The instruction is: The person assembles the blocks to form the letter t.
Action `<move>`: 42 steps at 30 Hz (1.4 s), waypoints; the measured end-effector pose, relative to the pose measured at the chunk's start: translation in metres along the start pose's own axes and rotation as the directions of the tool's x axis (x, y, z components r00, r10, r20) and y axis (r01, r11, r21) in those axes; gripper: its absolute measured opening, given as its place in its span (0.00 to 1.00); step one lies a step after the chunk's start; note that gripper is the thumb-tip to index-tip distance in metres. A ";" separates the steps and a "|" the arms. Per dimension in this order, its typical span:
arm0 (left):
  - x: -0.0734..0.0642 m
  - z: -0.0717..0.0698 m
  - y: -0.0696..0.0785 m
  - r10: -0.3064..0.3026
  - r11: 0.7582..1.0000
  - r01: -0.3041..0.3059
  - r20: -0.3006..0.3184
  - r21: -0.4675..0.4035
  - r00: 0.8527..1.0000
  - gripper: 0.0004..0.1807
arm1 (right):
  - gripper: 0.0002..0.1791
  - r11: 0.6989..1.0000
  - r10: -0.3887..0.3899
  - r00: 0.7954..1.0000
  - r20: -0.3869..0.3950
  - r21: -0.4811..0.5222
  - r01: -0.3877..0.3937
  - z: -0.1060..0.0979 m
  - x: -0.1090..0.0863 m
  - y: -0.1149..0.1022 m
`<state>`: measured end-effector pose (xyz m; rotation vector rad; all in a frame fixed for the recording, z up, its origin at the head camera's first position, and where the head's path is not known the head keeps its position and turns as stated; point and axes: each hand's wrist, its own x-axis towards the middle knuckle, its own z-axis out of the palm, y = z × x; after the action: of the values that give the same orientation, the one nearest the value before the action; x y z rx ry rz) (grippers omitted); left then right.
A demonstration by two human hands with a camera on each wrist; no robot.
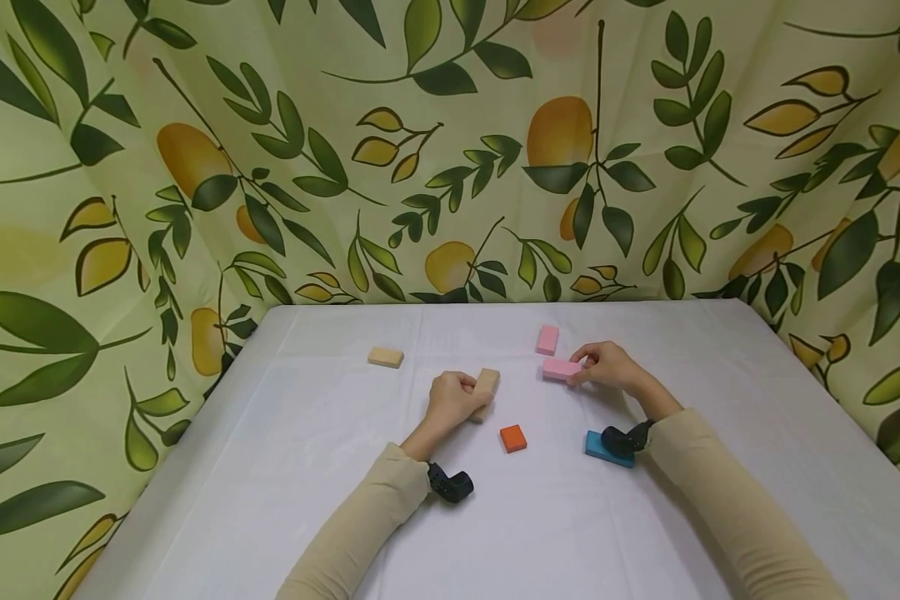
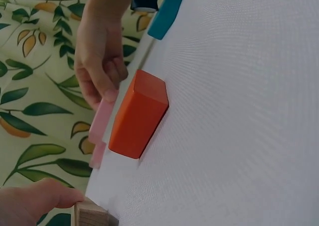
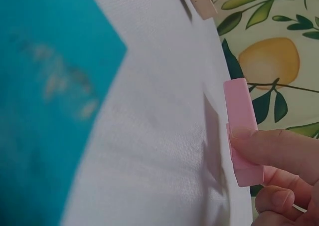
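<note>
My left hand [image 1: 450, 402] grips a plain wooden block [image 1: 487, 382] between thumb and fingers, near the middle of the white table. To its right, my right hand [image 1: 609, 367] pinches a pink block [image 1: 559, 369] by one end; the right wrist view shows the thumb across the block's face [image 3: 239, 104]. Just behind it lies a second pink block [image 1: 547, 339]. In front of the hands rests a short orange block [image 1: 513, 439], large in the left wrist view. A blue block [image 1: 597, 447] lies below the right wrist, partly hidden by the wrist camera.
Another plain wooden block [image 1: 386, 357] lies at the back left of the white-covered table [image 1: 270, 467]. A leaf-and-fruit patterned curtain [image 1: 465, 183] rises behind the table's far edge and along both sides. Black cameras [image 1: 452, 485] jut from both wrists.
</note>
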<state>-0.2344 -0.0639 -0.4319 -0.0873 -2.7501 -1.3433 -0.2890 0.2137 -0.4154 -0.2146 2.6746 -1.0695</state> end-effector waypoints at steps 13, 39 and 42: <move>0.005 0.005 0.002 -0.019 0.999 0.019 -0.005 0.028 1.000 0.14 | 0.23 1.000 0.013 1.000 0.001 -0.008 -0.013 0.004 0.005 -0.002; 0.006 0.013 0.010 -0.059 0.994 0.062 -0.037 0.088 0.998 0.17 | 0.21 0.999 0.009 1.000 0.014 0.036 -0.009 0.016 0.014 -0.013; 0.007 0.014 0.011 -0.068 0.993 0.071 -0.037 0.091 0.997 0.17 | 0.21 0.999 0.010 1.000 0.013 0.036 -0.010 0.019 0.016 -0.014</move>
<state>-0.2413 -0.0464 -0.4314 0.0374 -2.8057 -1.2184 -0.2987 0.1871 -0.4217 -0.2001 2.6399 -1.1093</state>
